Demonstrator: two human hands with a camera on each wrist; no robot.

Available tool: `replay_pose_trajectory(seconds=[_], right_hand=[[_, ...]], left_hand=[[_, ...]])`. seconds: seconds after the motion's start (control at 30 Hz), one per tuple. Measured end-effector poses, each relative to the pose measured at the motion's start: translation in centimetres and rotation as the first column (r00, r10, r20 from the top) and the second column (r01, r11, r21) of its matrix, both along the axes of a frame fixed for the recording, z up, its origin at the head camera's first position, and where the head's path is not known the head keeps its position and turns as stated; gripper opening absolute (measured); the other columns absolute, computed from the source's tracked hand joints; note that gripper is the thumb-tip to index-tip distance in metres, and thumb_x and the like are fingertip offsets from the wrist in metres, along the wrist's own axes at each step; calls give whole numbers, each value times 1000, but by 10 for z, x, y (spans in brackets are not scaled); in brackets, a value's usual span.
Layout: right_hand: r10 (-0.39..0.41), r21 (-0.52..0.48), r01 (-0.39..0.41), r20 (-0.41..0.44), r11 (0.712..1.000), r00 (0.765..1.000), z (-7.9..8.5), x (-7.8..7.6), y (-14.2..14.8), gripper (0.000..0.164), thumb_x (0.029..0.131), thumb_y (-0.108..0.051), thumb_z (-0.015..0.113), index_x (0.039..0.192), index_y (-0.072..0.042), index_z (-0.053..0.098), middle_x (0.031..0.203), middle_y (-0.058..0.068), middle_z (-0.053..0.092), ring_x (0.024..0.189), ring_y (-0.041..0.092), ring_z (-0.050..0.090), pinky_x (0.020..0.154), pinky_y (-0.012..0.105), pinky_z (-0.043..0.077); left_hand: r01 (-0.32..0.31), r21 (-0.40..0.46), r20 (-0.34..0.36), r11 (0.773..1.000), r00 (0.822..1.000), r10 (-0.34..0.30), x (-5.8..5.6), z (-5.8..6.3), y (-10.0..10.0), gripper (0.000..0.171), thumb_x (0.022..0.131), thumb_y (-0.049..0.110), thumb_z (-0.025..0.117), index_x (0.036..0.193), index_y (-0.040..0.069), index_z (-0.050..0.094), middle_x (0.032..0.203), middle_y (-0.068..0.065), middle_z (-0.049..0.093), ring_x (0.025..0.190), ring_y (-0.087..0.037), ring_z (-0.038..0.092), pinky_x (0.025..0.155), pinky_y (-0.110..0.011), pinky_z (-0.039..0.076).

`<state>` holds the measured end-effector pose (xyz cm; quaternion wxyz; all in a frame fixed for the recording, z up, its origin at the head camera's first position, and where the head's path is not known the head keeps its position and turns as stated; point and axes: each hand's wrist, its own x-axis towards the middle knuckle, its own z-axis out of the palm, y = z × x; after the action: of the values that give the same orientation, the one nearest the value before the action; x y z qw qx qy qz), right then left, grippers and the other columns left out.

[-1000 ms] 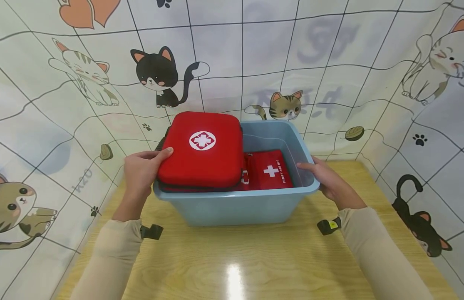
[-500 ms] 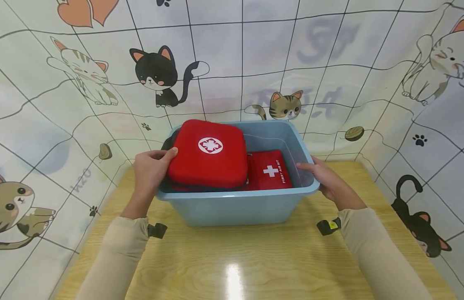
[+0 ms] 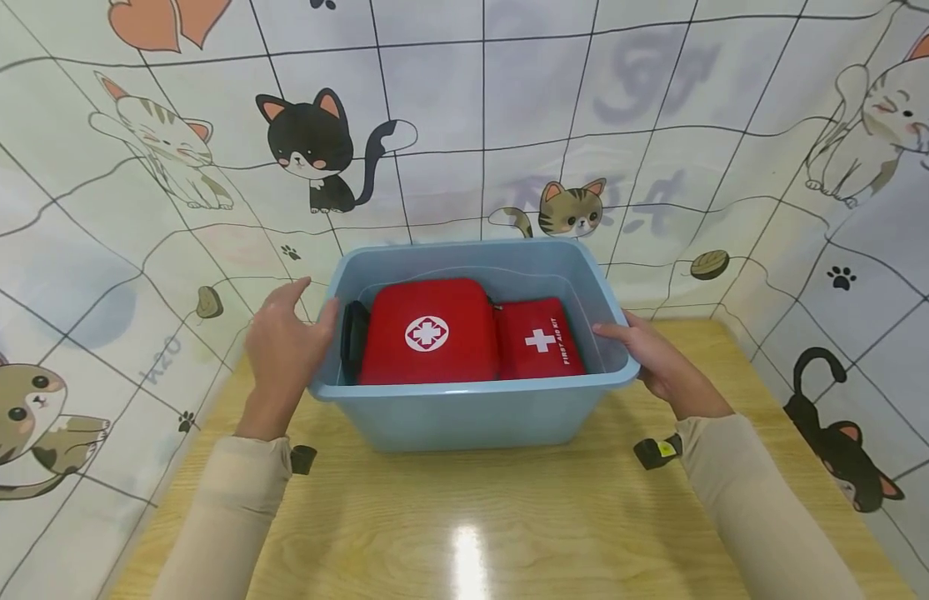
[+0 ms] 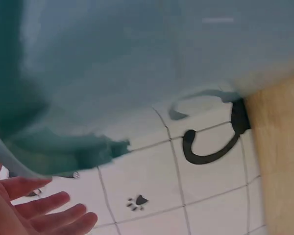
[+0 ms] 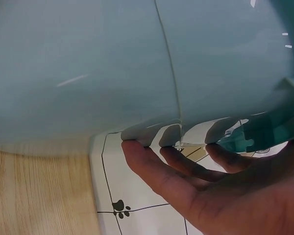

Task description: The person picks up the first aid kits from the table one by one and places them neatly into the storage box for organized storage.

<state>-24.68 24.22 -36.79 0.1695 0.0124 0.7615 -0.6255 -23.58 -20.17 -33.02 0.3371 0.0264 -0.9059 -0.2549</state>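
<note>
A light blue plastic bin [image 3: 464, 417] stands on the wooden table. Inside it on the left lies a red hard-shell first aid case [image 3: 434, 325] with a white cross emblem and a black handle at its left end. Beside that case, on the right, is a smaller red first aid pouch [image 3: 541, 340] with a white cross. My left hand [image 3: 287, 350] is at the bin's left rim, fingers apart and holding nothing; whether its thumb touches the rim I cannot tell. My right hand [image 3: 659, 358] grips the right rim, thumb over the edge and fingers [image 5: 161, 174] against the outer wall.
The wooden table [image 3: 464, 517] extends in front of the bin. Behind and to both sides rises a wall covering [image 3: 449, 100] printed with cartoon cats and grid lines, close to the bin's back.
The red first aid case went from tilted over the left rim down into the bin. My left hand let go of it and drew back slightly left. The right hand stayed put.
</note>
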Motion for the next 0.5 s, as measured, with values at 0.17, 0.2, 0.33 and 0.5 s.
replay_pose_trajectory(seconds=[0.17, 0.2, 0.33, 0.5], right_hand=[[-7, 5, 7, 0, 1000, 1000, 2, 1, -1, 76, 101, -28, 51, 162, -19, 6, 160, 23, 19, 140, 51, 26, 108, 66, 32], [-8, 6, 8, -4, 1000, 1000, 2, 1, -1, 76, 101, -29, 50, 162, -19, 6, 160, 23, 19, 140, 51, 27, 108, 66, 32], [2, 0, -2, -16, 1000, 1000, 2, 4, 0, 74, 102, -41, 44, 162, -20, 5, 160, 24, 17, 141, 49, 25, 110, 66, 29], [-6, 55, 10, -67, 998, 998, 3, 6, 2, 73, 103, -52, 29, 161, -16, 4, 160, 25, 16, 140, 46, 25, 111, 63, 26]], left_hand=[[75, 19, -47, 997, 996, -74, -6, -7, -12, 46, 91, 23, 66, 130, -1, 64, 133, -22, 60, 124, -40, 55, 100, -58, 45], [87, 25, -51, 996, 995, -86, -7, -8, -13, 46, 91, 22, 65, 131, -1, 63, 134, -23, 59, 125, -41, 54, 101, -58, 44], [107, 32, -38, 994, 994, -105, -9, -12, -17, 48, 93, 22, 63, 135, -1, 60, 139, -25, 54, 130, -42, 51, 105, -60, 41], [102, 25, -15, 994, 995, -102, -12, -19, -23, 50, 97, 25, 57, 140, 0, 55, 146, -25, 47, 135, -43, 45, 105, -63, 38]])
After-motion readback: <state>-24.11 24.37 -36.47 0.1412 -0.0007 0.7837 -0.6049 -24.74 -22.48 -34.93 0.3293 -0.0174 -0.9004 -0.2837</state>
